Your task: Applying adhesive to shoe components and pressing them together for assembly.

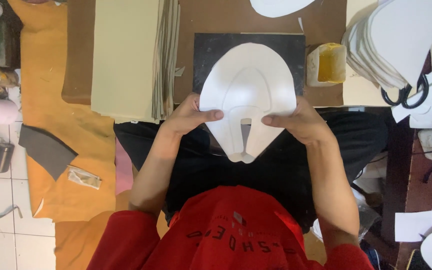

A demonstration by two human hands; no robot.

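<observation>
Squarely between both hands, the white shoe-upper cutout [248, 85] runs its long axis twelve to six; left hand [188, 117] fingers pinch its nine o'clock edge, right hand [296, 120] fingers its three o'clock edge, equally near, over the black slab [211, 45].

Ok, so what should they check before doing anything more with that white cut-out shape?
1. Left hand has a grip on the white shape: ok, thumb on top.
2. Right hand grips the other side: ok.
3. Shape lies flat, no folds: ok, it looks smooth.
4. Black board under it is free of scraps: cannot tell, mostly covered.
5. Yellow tub stands upright beside the board: ok.
6. Scissors are away from the hands: ok, by the white stack at the right.
</observation>
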